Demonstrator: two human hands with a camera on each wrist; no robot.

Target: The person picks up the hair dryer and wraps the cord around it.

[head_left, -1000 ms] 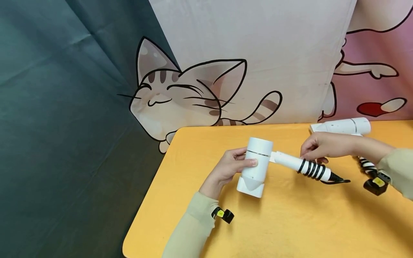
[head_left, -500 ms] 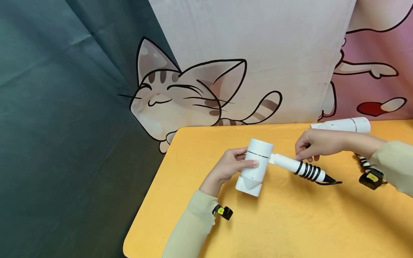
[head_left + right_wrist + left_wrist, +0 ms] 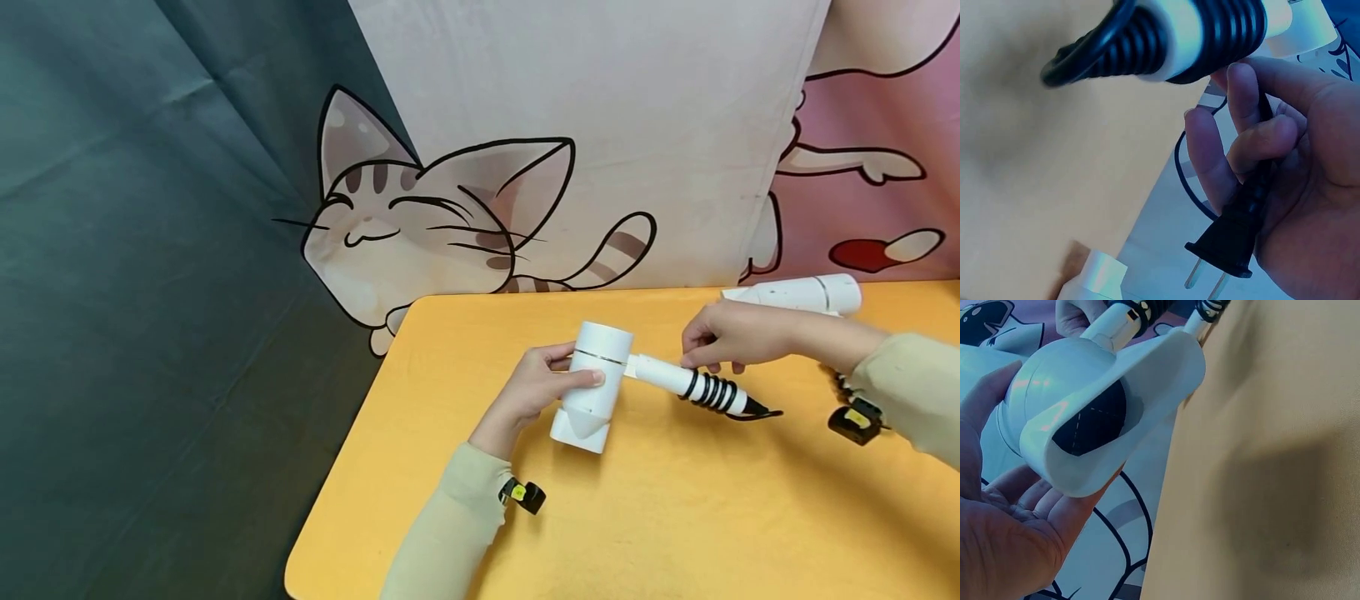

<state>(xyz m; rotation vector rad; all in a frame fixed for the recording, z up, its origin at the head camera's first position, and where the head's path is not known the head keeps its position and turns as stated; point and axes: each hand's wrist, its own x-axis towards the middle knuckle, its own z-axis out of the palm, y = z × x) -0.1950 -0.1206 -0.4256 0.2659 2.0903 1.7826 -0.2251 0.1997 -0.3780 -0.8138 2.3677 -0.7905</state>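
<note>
A white hair dryer point(image 3: 602, 387) is held tilted above the table, its flat nozzle point(image 3: 1172, 369) pointing toward the table's front. My left hand point(image 3: 525, 385) grips the barrel, with the thumb on the near side and the fingers behind it. Black power cord point(image 3: 708, 392) winds in several coils round the handle point(image 3: 660, 372). Beside the upper coils is my right hand point(image 3: 738, 333). In the right wrist view its curled fingers hold the two-pin plug point(image 3: 1229, 240) and the cord end against the palm. The fingertips are close under the handle; whether they touch it is unclear.
A second white hair dryer point(image 3: 806, 293) lies at the back right of the yellow table point(image 3: 675, 525), partly hidden by the right forearm. Behind the table hangs a curtain with cartoon figures point(image 3: 420, 225). A dark green curtain point(image 3: 150, 333) hangs at the left.
My right hand has moved a little left with the plug. The handle's tip has swung slightly left and up. My left hand keeps its grip on the barrel.
</note>
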